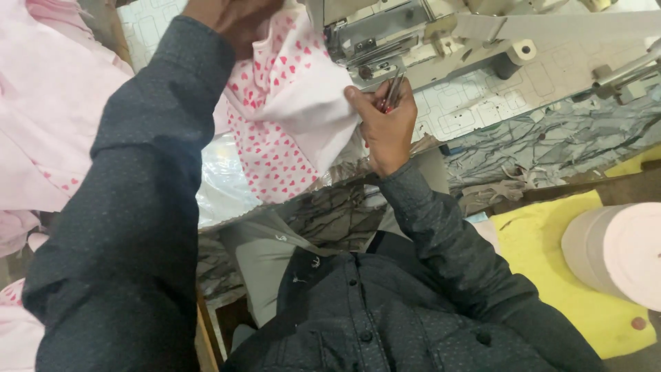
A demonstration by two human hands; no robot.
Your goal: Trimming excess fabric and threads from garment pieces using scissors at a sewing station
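A white fabric piece with small red hearts (286,110) lies draped over the table edge in front of a grey sewing machine (385,41). My left hand (231,21) grips the cloth at its far end, near the top of the view. My right hand (385,124) pinches the cloth's near edge just below the machine head, and a thin metal tool, perhaps tweezers (394,89), sticks up between its fingers. Both arms wear dark speckled sleeves.
A heap of pink fabric (48,103) fills the left side. A clear plastic sheet (220,179) hangs by the table edge. Grey crumpled scraps (551,145) lie at the right. A large roll of pale pink material (620,251) rests on a yellow surface (544,255).
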